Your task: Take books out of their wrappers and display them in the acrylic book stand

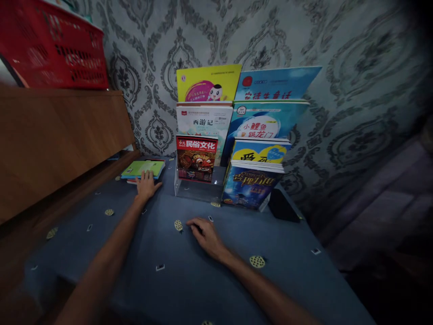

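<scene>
My left hand (147, 184) lies with spread fingers on the near edge of a small stack of books, whose top one is a green book (142, 169). Over the middle of the table my right hand (205, 234) is loosely curled, its index finger reaching forward, with nothing visible in it. Beyond it stands a clear acrylic book rack (196, 189). The rack's left column holds a red-covered book (196, 158), a white book (203, 119) and a yellow book (208, 83). Several mostly blue books fill the right column, with a dark blue book (250, 185) at the front.
A blue patterned tablecloth (142, 271) covers the table. A dark flat object (283, 206) leans beside the rack on the right. On the left, a red plastic basket (54, 45) sits on a wooden cabinet (64, 144). Patterned wallpaper is close behind the rack.
</scene>
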A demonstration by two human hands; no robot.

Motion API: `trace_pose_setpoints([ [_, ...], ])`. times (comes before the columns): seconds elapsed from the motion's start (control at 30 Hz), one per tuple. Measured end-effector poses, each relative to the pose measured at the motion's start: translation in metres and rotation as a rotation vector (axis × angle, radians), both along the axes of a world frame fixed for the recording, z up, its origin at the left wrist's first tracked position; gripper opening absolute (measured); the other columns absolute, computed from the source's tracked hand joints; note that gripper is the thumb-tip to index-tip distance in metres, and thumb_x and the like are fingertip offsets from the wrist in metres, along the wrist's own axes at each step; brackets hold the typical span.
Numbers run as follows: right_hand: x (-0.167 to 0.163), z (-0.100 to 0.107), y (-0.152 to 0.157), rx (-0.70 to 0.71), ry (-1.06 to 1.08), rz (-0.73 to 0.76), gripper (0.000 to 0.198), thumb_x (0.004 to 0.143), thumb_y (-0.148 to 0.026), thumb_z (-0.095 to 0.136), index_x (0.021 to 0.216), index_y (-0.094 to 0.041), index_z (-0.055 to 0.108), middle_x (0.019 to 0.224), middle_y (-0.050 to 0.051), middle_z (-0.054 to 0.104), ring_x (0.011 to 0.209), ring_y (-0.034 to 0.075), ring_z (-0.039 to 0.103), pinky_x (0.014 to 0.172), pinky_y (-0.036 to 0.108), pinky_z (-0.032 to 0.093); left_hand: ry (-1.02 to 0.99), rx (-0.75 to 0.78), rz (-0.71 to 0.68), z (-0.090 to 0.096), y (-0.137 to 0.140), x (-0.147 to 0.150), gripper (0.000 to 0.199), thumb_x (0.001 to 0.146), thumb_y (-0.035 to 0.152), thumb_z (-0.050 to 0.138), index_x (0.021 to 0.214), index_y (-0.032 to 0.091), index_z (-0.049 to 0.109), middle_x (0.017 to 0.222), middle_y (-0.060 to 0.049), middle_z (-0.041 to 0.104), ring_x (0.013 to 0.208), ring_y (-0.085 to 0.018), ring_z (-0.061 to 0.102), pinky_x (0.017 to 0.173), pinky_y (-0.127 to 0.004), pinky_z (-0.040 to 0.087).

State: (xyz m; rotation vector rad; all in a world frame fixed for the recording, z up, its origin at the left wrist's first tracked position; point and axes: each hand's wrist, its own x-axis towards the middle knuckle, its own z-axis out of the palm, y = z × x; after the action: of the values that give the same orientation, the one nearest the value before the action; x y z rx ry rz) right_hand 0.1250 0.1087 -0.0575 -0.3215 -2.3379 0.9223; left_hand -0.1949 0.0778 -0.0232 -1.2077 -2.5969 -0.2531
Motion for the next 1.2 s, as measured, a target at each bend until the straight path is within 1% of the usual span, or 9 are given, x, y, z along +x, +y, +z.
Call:
trace_pose_setpoints([
  [0.17,0.001,0.003,-0.002,0.018,-0.028,0.011,0.027,0.093,-0.011,0.050,0.101,-0.021,0.074,0.094,0.007,0.075,0.090,0.021,0.070,0.084,0.034,0.055,0.077,-0.003,-0.060,0.002,-0.003,0.001,0.058,0.097,0.045,0.050,0.146,0.014,0.047,0.152,-0.024,0.050,0.151,-0.040,0.029,0.115,-0.072,0.023],
  [0.27,0.000,0.002,-0.001,0.021,-0.034,0.012,0.027,0.093,-0.010,0.050,0.100,-0.021,0.073,0.092,0.008,0.075,0.088,0.022,0.069,0.083,0.034,0.055,0.141,-0.019,-0.119,0.003,-0.014,0.003,0.048,0.098,0.038,0.048,0.140,0.015,0.051,0.141,-0.024,0.058,0.143,-0.039,0.041,0.115,-0.069,0.025],
  [0.4,0.000,0.001,0.000,0.030,-0.030,0.026,0.027,0.092,-0.009,0.050,0.101,-0.020,0.073,0.093,0.008,0.075,0.089,0.021,0.069,0.084,0.034,0.054,0.171,-0.042,-0.133,0.005,-0.027,0.007,0.037,0.097,0.026,0.044,0.130,0.015,0.058,0.127,-0.021,0.065,0.125,-0.037,0.057,0.113,-0.064,0.029],
  [0.57,0.001,0.002,0.000,0.058,-0.033,0.030,0.027,0.093,-0.009,0.049,0.102,-0.020,0.073,0.094,0.008,0.075,0.091,0.021,0.070,0.086,0.034,0.055,0.199,-0.071,-0.157,0.011,-0.039,0.016,0.036,0.096,0.017,0.038,0.121,0.015,0.063,0.120,-0.020,0.067,0.114,-0.034,0.062,0.111,-0.062,0.031],
  [0.7,0.001,0.003,-0.001,0.064,-0.032,0.032,0.028,0.093,-0.010,0.049,0.100,-0.021,0.074,0.093,0.008,0.075,0.090,0.022,0.070,0.085,0.036,0.056,0.209,-0.106,-0.172,0.013,-0.053,0.028,0.037,0.096,0.016,0.036,0.120,0.013,0.065,0.119,-0.021,0.066,0.112,-0.035,0.064,0.109,-0.060,0.033],
  [0.83,0.001,0.004,-0.002,0.056,-0.029,0.034,0.029,0.093,-0.010,0.049,0.099,-0.021,0.075,0.093,0.008,0.075,0.090,0.023,0.070,0.083,0.037,0.056,0.198,-0.163,-0.196,0.011,-0.072,0.043,0.035,0.097,0.016,0.038,0.116,0.016,0.067,0.116,-0.019,0.067,0.109,-0.033,0.065,0.109,-0.057,0.033],
  [1.0,0.000,0.003,-0.001,0.059,-0.040,0.045,0.029,0.092,-0.008,0.050,0.101,-0.020,0.075,0.093,0.008,0.075,0.089,0.023,0.070,0.084,0.037,0.055,0.168,-0.261,-0.236,0.010,-0.106,0.065,0.031,0.097,0.017,0.041,0.107,0.016,0.070,0.109,-0.017,0.067,0.100,-0.030,0.068,0.092,-0.044,0.047],
  [1.07,-0.001,0.002,-0.001,0.060,-0.048,0.041,0.029,0.091,-0.007,0.050,0.102,-0.019,0.074,0.093,0.008,0.075,0.090,0.023,0.070,0.085,0.037,0.055,0.168,-0.295,-0.253,0.013,-0.121,0.076,0.030,0.097,0.017,0.041,0.107,0.016,0.069,0.108,-0.016,0.067,0.098,-0.029,0.068,0.086,-0.041,0.049],
  [1.2,0.000,0.003,-0.002,0.064,-0.005,0.028,0.028,0.093,-0.010,0.049,0.103,-0.019,0.073,0.098,0.010,0.076,0.094,0.023,0.070,0.088,0.038,0.055,0.187,-0.369,-0.335,0.021,-0.146,0.107,0.028,0.098,0.017,0.045,0.114,0.019,0.068,0.107,-0.013,0.068,0.097,-0.027,0.068,0.082,-0.037,0.053],
])
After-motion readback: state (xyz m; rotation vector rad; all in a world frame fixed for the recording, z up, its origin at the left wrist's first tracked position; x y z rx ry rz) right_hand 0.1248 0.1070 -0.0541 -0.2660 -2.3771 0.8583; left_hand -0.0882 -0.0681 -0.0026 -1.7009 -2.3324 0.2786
